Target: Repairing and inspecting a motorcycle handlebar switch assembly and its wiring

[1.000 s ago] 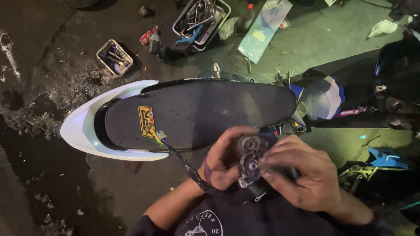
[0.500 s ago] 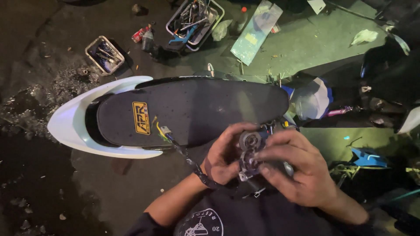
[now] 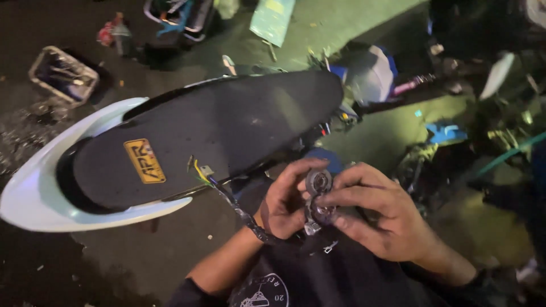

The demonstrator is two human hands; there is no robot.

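both grips are seen clamped on one small round metal part (image 3: pixel 318 183), which is held between the two hands just in front of the person's chest. the left hand (image 3: pixel 284 202) is curled around the part from its left side, while the fingers (image 3: pixel 352 193) of the right hand (image 3: pixel 387 219) are laid across its right side and lower edge. one taped bundle of wires (image 3: pixel 239 210) is seen running from beneath the left hand up toward the seat, ending in one small connector (image 3: pixel 206 170) with yellow and green strands.

one long black scooter seat (image 3: pixel 227 128) is seen lying beyond the hands, with one yellow rectangular label (image 3: pixel 144 161) fixed to it. it is edged by one pale tail panel (image 3: pixel 45 187). everything rests on a dark, dirty floor (image 3: pixel 114 256).

two open trays of tools are counted at the far side: one clear tray (image 3: pixel 62 74) on the left and one darker tray (image 3: pixel 179 14) near the top edge. one flat pale-green sheet (image 3: pixel 272 20) is laid just beside the second. one white and blue body panel (image 3: pixel 369 74) is seen past the seat's narrow end, and one small blue piece (image 3: pixel 446 133) lies to the right.
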